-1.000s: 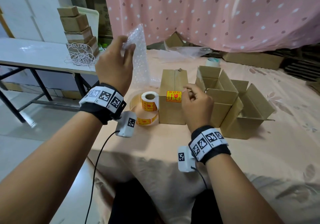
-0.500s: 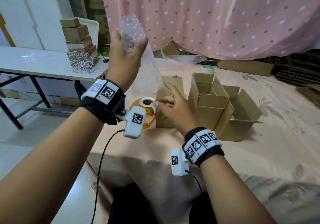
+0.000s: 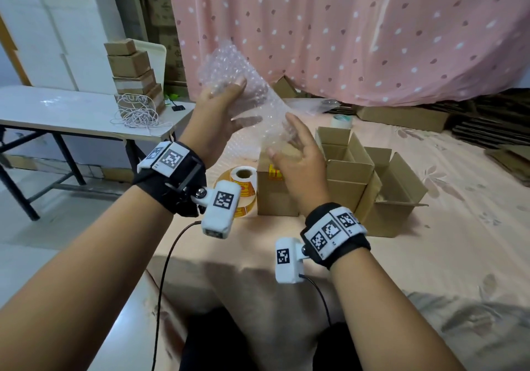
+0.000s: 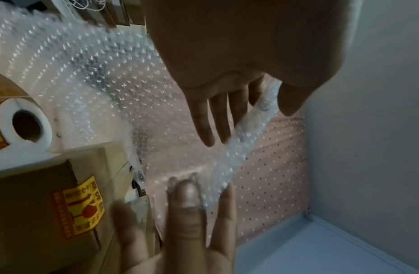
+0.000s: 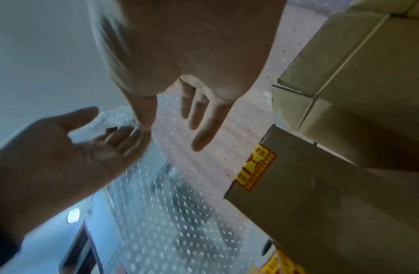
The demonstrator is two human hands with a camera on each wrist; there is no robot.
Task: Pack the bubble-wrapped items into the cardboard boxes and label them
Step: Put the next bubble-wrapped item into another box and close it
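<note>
The bubble wrap (image 3: pixel 243 83) sits between the left hand (image 3: pixel 218 118) and right hand (image 3: pixel 298 167), above the closed box (image 3: pixel 275 195), label roll (image 3: pixel 243 178) to its left, open boxes (image 3: pixel 352 169) right.

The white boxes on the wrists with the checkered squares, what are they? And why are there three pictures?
Those white boxes are little cameras strapped to a person's wrists. One picture comes from a camera on the person's head, looking down at both hands. The other two come from the wrist cameras, looking along the fingers.

The left hand holds up a sheet of bubble wrap, thumb on one side and fingers on the other. The right hand is open, with straight fingers reaching to the sheet's lower part.

On the pink cloth stand a closed box with a yellow sticker, a roll of stickers beside it, and two open boxes.
</note>
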